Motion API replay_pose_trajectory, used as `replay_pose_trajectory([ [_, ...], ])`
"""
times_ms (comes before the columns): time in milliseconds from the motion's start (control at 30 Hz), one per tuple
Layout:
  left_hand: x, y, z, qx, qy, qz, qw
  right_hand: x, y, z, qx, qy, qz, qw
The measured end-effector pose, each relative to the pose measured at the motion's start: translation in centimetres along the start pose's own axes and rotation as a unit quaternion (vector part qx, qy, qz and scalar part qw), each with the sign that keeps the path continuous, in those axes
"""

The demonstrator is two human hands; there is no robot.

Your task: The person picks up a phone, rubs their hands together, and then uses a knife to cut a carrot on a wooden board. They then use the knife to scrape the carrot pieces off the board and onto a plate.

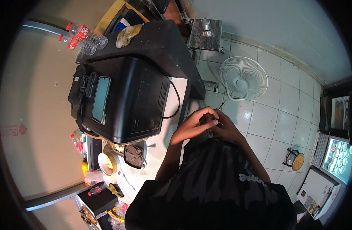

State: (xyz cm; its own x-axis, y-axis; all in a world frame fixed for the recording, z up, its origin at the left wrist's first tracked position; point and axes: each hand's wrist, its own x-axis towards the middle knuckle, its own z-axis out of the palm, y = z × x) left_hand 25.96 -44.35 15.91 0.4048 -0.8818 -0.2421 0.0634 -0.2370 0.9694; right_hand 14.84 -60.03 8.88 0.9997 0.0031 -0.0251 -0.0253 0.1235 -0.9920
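In front of my dark shirt [222, 176], my two hands meet at about waist height. My left hand [197, 122] is curled, its thumb and fingertips drawn together. Close against it is my right hand [226, 128], also with bent fingers. A small pale, curved edge and a bit of something greenish show between and below the hands, too hidden to name. To the left stands a large black boxy appliance [139, 99] with side vents, and a phone [101, 99] lies on top of it.
A white fan [243, 78] stands on the tiled floor ahead. On the counter are a bowl [107, 164] and a dark-filled container [134, 156]. Plastic bottles [82, 38] stand at upper left. A round stool [297, 161] and a lit display fridge [337, 159] are at right.
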Motion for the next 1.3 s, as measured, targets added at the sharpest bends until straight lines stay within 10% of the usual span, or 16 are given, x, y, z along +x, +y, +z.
replay_pose_trajectory([
  [733,-0.4,1.4,-2.1,-0.134,-0.152,0.058,0.978,2.4,-0.9,2.1,0.047,-0.097,0.075,0.991],
  [1300,-1.6,0.6,-0.3,-0.215,-0.034,-0.017,0.976,1.8,0.6,4.1,0.07,0.036,0.009,0.997],
])
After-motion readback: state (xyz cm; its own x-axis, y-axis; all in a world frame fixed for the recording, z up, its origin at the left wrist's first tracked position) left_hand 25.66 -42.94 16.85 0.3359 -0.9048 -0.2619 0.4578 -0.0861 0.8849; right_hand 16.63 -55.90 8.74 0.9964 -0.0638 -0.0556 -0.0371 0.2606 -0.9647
